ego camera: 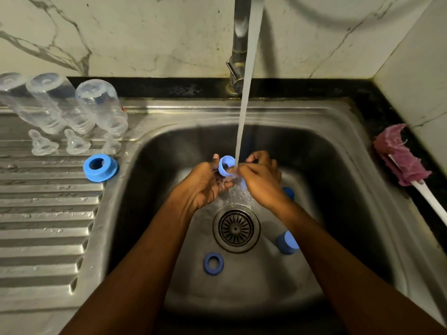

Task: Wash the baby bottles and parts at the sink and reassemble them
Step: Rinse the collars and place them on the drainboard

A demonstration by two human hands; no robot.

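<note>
Under the running water, my left hand grips a blue bottle cap, and my right hand pinches its far edge. Another blue collar ring lies flat in the sink basin, left of the drain. A blue cap lies right of the drain, and a further blue part peeks out behind my right wrist. On the drainboard, three clear bottles stand upside down, with three clear teats in front of them and a blue collar ring at the edge.
The tap rises behind the basin and its stream falls between my hands. A bottle brush with a pink head and white handle lies on the dark counter at the right. The ribbed drainboard stretches to the left.
</note>
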